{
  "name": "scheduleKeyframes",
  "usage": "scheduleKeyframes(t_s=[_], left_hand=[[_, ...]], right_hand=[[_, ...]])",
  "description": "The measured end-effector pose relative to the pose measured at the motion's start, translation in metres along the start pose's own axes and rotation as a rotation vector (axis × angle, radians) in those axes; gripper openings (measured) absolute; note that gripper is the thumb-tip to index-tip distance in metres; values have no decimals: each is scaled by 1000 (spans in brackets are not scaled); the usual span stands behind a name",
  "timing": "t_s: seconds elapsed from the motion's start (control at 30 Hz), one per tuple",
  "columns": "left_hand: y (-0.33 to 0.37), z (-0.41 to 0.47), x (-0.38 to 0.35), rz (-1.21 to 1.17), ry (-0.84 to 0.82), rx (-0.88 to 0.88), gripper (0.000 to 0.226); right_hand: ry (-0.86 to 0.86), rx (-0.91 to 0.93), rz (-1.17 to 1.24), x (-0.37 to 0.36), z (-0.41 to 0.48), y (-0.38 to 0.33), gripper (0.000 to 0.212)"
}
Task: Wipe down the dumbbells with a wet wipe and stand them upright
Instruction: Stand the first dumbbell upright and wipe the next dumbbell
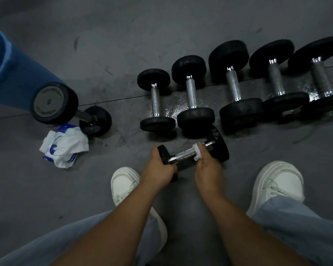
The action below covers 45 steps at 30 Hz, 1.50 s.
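A small black dumbbell [185,154] with a knurled metal handle is held level just above the dark floor, in front of my feet. My left hand [160,167] grips its left weight head. My right hand [208,162] wraps a white wet wipe [197,151] around the right end of the handle. Beyond it, several black dumbbells [233,87] lie on their sides in a row. One dumbbell [56,102] stands upright at the left.
A crumpled white and blue wipe packet [64,146] lies on the floor at left. A blue bin [10,73] stands at the far left. My white shoes [277,183] flank the held dumbbell. The floor around the row shows wet patches.
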<state>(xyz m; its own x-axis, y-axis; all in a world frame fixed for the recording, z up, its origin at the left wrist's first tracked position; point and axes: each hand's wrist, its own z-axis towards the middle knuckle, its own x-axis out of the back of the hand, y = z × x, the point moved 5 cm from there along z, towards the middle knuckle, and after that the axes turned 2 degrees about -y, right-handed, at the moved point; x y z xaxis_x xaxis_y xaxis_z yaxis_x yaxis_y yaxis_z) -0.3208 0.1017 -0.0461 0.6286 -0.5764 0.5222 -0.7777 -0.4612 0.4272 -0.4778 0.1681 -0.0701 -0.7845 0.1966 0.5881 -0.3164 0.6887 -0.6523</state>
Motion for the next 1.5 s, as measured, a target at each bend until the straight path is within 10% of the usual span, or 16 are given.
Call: scheduleKeyframes(t_s=[0.13, 0.3, 0.43, 0.57, 0.77, 1.07, 1.27, 1.4, 1.5], left_hand=[[3, 5, 4, 22, -74, 68, 66], [-4, 12, 8, -36, -165, 160, 60], [-9, 1, 2, 60, 29, 17, 72], [-12, -13, -10, -84, 99, -46, 81], [-2, 6, 5, -108, -21, 52, 67], [-8, -6, 4, 186, 81, -91, 84], [-7, -7, 2, 161, 55, -126, 77], [-5, 1, 9, 137, 1, -51, 55], [-5, -5, 6, 162, 85, -52, 73]], right_hand=[[-363, 194, -149, -36, -14, -20, 41], [-84, 69, -112, -11, 4, -6, 41], [-416, 150, -178, -38, -11, -17, 33], [-105, 93, -107, -8, 8, -11, 43], [-431, 135, -183, -37, -9, -25, 38], [3, -115, -37, -8, -13, 4, 49], [-417, 103, -159, -43, -29, -27, 35], [-114, -25, -184, -6, -4, -12, 39], [-210, 99, -248, -17, -13, -24, 42]])
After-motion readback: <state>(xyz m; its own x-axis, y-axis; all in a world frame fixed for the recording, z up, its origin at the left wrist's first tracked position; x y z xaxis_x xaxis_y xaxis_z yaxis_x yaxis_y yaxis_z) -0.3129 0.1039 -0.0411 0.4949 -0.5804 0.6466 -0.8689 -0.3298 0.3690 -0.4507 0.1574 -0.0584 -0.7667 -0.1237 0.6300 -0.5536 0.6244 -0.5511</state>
